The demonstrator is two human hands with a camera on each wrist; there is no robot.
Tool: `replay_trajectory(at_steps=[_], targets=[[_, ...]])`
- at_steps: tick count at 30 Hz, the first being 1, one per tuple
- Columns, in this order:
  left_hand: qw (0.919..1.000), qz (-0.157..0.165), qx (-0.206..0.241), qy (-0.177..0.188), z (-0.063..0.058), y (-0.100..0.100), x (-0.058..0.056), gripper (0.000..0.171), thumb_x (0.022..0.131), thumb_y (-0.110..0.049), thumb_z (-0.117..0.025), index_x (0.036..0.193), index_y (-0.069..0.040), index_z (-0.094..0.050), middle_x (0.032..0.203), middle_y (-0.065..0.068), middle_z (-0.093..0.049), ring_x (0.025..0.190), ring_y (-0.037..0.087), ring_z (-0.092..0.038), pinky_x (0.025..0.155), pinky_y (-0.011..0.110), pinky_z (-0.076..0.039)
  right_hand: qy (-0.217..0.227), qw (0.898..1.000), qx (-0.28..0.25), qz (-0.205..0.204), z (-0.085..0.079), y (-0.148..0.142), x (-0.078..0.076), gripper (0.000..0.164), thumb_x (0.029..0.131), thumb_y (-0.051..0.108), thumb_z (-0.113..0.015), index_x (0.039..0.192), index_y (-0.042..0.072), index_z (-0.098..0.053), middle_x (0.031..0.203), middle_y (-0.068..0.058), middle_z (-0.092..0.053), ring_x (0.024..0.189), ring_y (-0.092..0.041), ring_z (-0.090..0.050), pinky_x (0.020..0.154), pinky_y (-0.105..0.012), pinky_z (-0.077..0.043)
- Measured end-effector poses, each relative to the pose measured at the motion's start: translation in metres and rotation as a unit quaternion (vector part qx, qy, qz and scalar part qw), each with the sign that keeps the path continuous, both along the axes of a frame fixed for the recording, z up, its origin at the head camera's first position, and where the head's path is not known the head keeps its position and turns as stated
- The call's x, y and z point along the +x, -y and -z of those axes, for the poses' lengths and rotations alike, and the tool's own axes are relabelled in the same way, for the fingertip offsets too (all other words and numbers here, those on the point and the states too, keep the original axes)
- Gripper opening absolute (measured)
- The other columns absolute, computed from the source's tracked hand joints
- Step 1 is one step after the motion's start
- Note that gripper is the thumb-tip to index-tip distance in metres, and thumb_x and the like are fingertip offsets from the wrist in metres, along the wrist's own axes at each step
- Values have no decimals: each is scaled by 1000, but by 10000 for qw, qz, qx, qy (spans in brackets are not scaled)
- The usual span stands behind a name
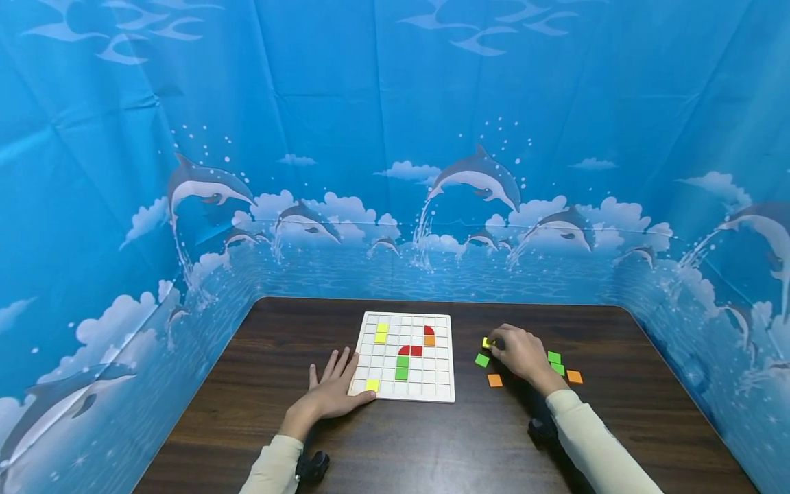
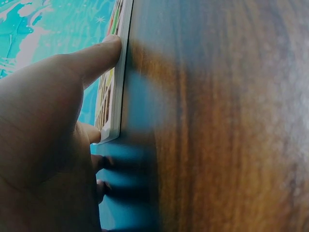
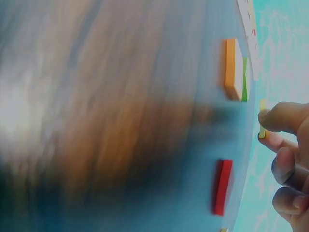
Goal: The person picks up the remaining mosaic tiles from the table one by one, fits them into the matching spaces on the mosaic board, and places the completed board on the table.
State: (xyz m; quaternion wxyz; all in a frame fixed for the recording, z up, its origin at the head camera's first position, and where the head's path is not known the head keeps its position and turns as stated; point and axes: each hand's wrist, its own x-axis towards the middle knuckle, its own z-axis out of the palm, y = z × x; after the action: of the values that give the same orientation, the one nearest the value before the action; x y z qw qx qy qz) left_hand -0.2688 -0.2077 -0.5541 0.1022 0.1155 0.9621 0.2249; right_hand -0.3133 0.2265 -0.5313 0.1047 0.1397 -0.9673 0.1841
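Observation:
A white gridded board (image 1: 438,392) lies on the table. My left hand (image 1: 333,394) has its fingers spread at the board's left edge, its thumb resting on the near-left corner beside a yellow tile (image 1: 373,385). To the right of the board, my right hand (image 1: 523,353) pinches another yellow tile (image 3: 262,121) between thumb and finger. On the grid are two yellow tiles (image 1: 381,333), two green tiles (image 1: 402,368), a red square (image 1: 416,351), two red rounded tiles (image 1: 404,350) and an orange tile (image 1: 429,340).
Near my right hand lie a green tile (image 1: 482,360) and an orange tile (image 1: 495,380). More green tiles (image 1: 558,369) and an orange one (image 1: 575,377) are beyond its wrist. A red tile (image 3: 223,187) shows in the right wrist view. A dolphin-print curtain (image 1: 382,137) surrounds the dark wooden table (image 1: 247,412).

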Motion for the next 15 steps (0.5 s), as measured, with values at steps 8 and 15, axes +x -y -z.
replay_trajectory(at_steps=[8, 15], targets=[[9999, 11, 21, 114, -12, -2, 5, 107, 95, -75, -60, 172, -14, -20, 181, 15, -8, 167, 41, 1, 121, 80, 13, -219, 9996, -79, -140, -10, 21, 2, 11, 92, 17, -84, 102, 16, -83, 118, -8, -76, 64, -10, -55, 53, -29, -44], [9999, -12, -60, 137, -6, -1, 1, 110, 93, -80, -58, 173, -16, -18, 181, 13, -6, 168, 40, 2, 120, 81, 14, -315, 9992, -146, -215, -17, 43, 3, 11, 92, 18, -84, 102, 16, -84, 116, -6, -76, 57, -9, -47, 49, -26, -34]])
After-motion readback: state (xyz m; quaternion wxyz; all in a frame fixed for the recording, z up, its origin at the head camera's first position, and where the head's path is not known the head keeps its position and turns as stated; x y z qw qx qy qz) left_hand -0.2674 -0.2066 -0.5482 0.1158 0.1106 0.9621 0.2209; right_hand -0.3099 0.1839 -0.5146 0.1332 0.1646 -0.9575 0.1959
